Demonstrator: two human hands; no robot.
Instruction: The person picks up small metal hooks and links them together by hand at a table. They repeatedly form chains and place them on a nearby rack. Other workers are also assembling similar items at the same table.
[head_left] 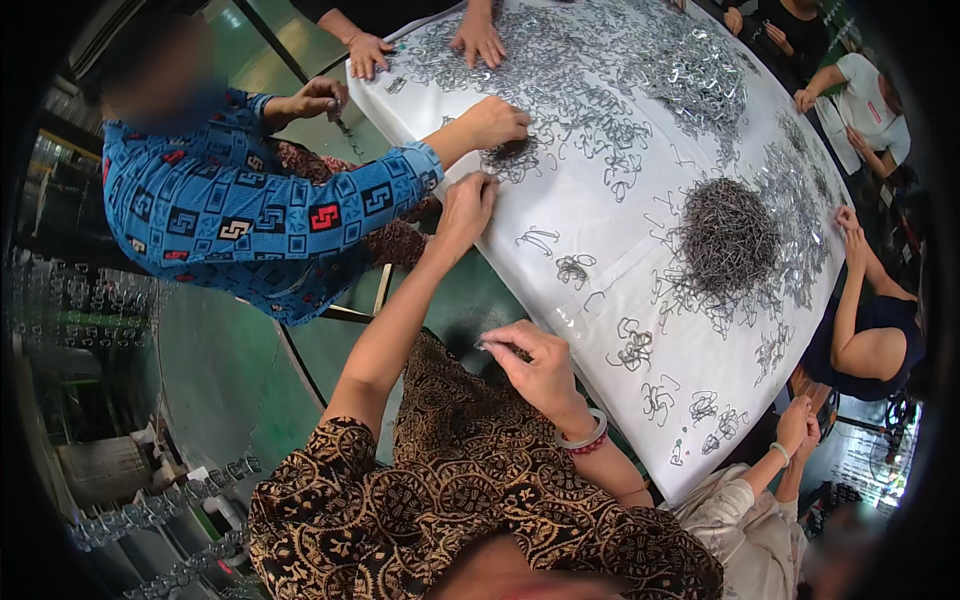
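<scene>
The left hand (466, 205) reaches out to the near-left edge of the white-covered table (590, 250), fingers curled down onto the cloth right at the rim; whether it pinches a wire piece there I cannot tell. The right hand (535, 360) hovers just off the near edge, over the lap in brown patterned fabric, thumb and fingertips pinched on what looks like a thin bent wire clip (492, 347), small and hard to make out.

The cloth is smooth and white, draped over the table's edges. Scattered across it are thin grey metal wire clips, bent into loops and hooks. A dense, dark, rounded heap of clips (727, 235) sits toward the right side, with loose tangles spreading around it. Small separate clusters (634, 348) lie along the near edge, with bare cloth between them and the left hand, the most open stretch of the surface.

A neighbour in a blue patterned sleeve (300, 215) presses a hand (492, 122) onto a small clip pile (512, 152) at the left edge, just beyond the left hand. Other people's hands work along the far and right edges.
</scene>
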